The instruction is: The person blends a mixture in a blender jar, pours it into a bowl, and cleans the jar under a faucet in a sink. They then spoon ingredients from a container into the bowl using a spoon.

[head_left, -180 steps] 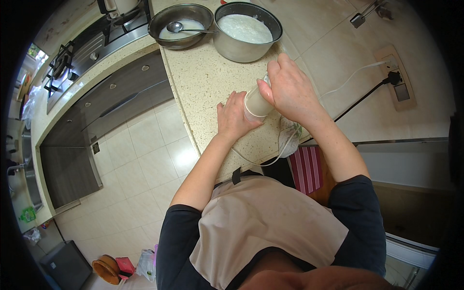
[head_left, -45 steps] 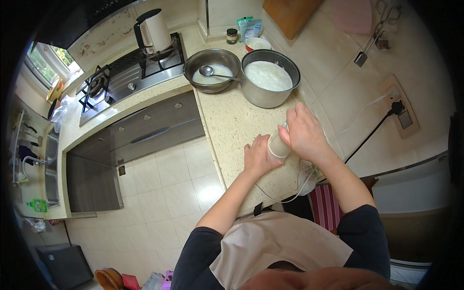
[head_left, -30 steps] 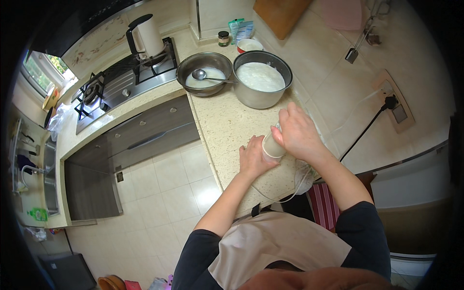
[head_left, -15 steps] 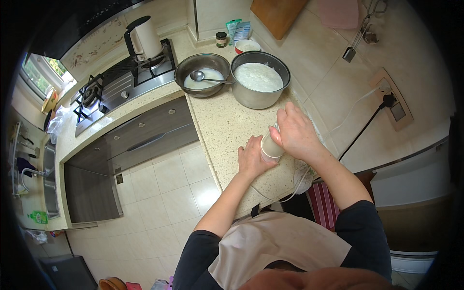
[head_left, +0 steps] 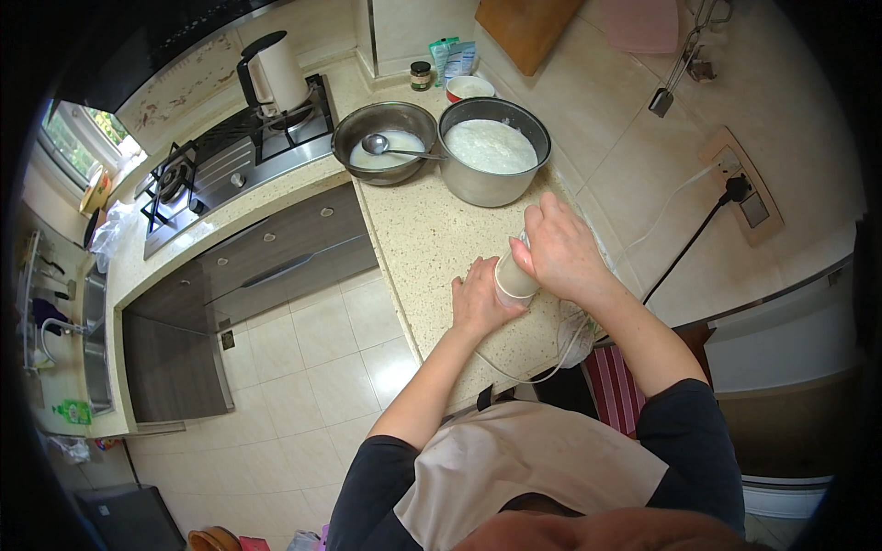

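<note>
A small cream cylindrical appliance with a white cord [head_left: 513, 279], which looks like a blender or grinder, stands on the counter near its front edge. My left hand [head_left: 480, 301] is wrapped round its lower part, which looks clear. From above, my right hand [head_left: 564, 253] grips its upper end and covers most of it. Farther back stands a deep metal pot [head_left: 487, 190] filled nearly to the rim with a white, foamy-looking mass. Beside it on the left, a metal bowl [head_left: 354, 165] holds some white liquid. A spoon [head_left: 377, 144] lies across that bowl, its handle reaching toward the pot.
A gas hob [head_left: 225, 188] with a kettle [head_left: 276, 78] is at the left. Behind the pot are a red-rimmed bowl [head_left: 457, 97], a small jar [head_left: 420, 76] and packets [head_left: 452, 59]. On the right wall, a black plug [head_left: 735, 189] sits in a socket, its cord hanging down.
</note>
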A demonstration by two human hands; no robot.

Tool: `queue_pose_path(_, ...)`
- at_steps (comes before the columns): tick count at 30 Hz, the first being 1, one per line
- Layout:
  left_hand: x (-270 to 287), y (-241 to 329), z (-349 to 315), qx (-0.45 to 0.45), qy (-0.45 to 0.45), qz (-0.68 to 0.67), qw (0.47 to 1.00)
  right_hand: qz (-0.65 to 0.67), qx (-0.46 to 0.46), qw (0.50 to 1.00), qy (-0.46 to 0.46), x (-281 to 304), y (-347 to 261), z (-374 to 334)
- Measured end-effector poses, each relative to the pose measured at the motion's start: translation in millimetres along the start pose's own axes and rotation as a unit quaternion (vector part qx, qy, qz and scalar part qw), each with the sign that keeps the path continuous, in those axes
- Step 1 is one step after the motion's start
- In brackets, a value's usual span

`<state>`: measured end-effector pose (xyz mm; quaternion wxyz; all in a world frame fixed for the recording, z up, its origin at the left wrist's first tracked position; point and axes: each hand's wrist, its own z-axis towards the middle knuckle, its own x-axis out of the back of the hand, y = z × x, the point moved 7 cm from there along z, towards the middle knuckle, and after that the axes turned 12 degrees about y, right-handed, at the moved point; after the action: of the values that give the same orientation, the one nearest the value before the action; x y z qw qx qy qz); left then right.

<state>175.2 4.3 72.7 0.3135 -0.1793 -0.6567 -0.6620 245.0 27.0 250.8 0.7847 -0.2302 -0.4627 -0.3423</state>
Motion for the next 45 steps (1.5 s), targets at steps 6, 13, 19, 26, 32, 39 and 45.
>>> queue_pose_path(6, -2, -4, 1, 0.006, 0.002, -0.008, 1.0, 0.001, -0.007, 1.0, -0.002, -2, 0, 0)
queue_pose_path(13, -4, -2, 1, 0.016, -0.011, -0.007, 1.0, -0.001, -0.013, 1.0, -0.005, -1, 0, -1)
queue_pose_path(19, 0, -4, -3, -0.038, 0.099, 0.01, 0.994, 0.0, -0.011, 1.0, -0.001, -1, 0, 0)
queue_pose_path(26, -3, -4, -1, 0.008, 0.014, -0.008, 1.0, 0.019, 0.0, 1.0, 0.02, 2, -1, -1)
queue_pose_path(32, 0, 0, -3, 0.005, 0.011, -0.018, 1.0, 0.017, 0.002, 1.0, 0.025, 3, 0, -1)
queue_pose_path(39, -3, -5, -3, 0.0, 0.016, -0.007, 1.0, -0.001, 0.001, 1.0, 0.016, 1, -1, -2)
queue_pose_path(45, -4, -3, -2, 0.003, -0.002, -0.008, 1.0, 0.001, 0.001, 1.0, 0.018, 1, 0, -3)
